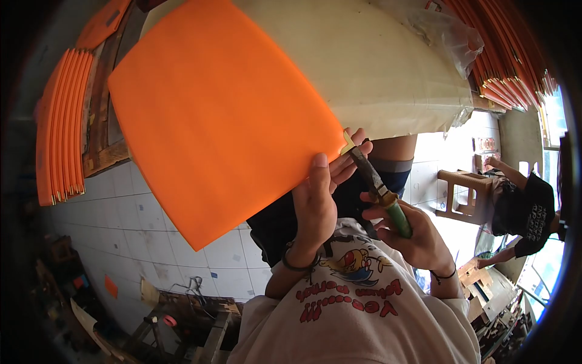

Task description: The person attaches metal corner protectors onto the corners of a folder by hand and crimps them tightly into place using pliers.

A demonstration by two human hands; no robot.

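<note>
A large flat orange sheet-like cover (pixel 224 115) fills the upper left, tilted, with a gold metal corner piece (pixel 347 144) on its right corner. My left hand (pixel 318 200) holds the cover near that corner, thumb on top and fingers underneath. In my right hand (pixel 418 236) are what look like pliers (pixel 370 171), with a green grip and dark, worn metal jaws. The tips of the jaws meet the gold corner piece; whether they are closed on it I cannot tell. My right fingers wrap the green grip and partly hide it.
A work table with a cream covering (pixel 388 79) lies beneath and behind the cover. Stacked orange covers stand at the left (pixel 63 130) and upper right (pixel 503 54). A clear plastic bag (pixel 451 36) lies at the back. Another person (pixel 521 206) sits at the right near a brown stool (pixel 464 195).
</note>
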